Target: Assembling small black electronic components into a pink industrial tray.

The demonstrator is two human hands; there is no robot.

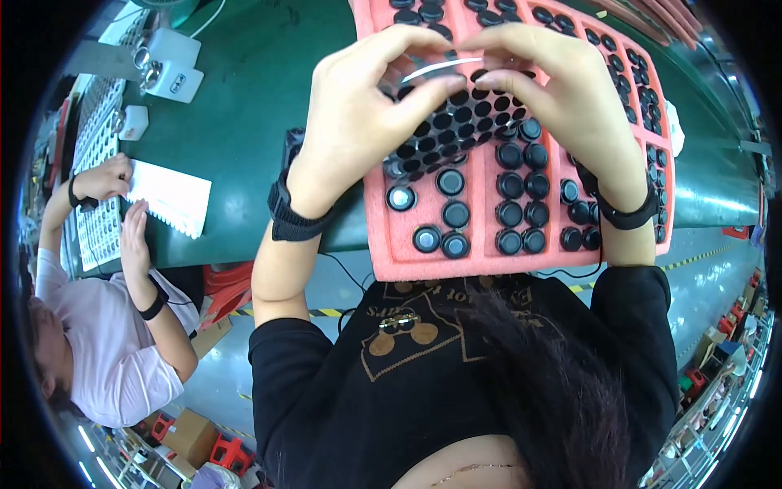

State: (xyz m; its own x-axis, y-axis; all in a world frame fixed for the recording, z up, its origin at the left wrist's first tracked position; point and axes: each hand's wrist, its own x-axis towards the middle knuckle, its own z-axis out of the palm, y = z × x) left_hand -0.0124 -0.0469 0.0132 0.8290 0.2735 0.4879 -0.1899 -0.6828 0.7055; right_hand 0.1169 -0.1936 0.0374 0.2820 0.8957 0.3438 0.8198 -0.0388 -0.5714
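Note:
Between my two hands bends a clear sheet carrying rows of round black stickers (464,114). My left hand (366,98) pinches its upper left part between thumb and fingers, and my right hand (558,90) grips the right part the same way. The sheet's top curls up and catches the light. Directly under it lies a pink foam tray (481,266) with several columns of round black caps (510,182) in its slots. A few caps near the lower left show a pale, shiny top (400,198). Fingers and sheet hide part of the tray.
The tray rests on a green table (252,122), overhanging its near edge. At left, a co-worker in a white top (122,350) has both hands by a white sheet (175,196). White box-shaped devices (175,65) stand behind. A dark cable (346,273) hangs below the tray.

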